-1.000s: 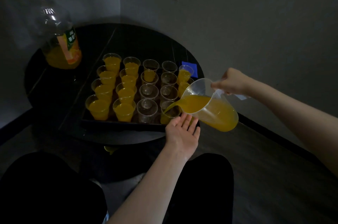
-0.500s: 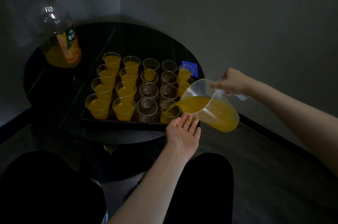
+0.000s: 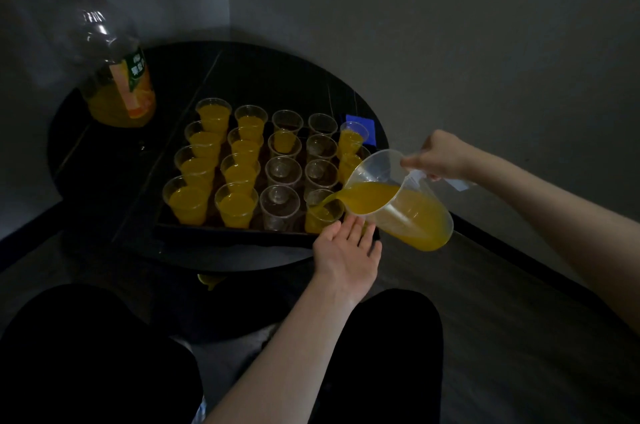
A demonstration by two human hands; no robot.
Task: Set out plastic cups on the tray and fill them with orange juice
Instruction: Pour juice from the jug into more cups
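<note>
Round dark table; right hand grips clear jug; left hand flat.

Both forearms are bare, with no sleeve visible on either of them up to the frame edge. The left hand and the right hand carry no glove, no ring and no watch. The legs are covered by black trousers, plain, with no pattern visible in this dim light.
</note>
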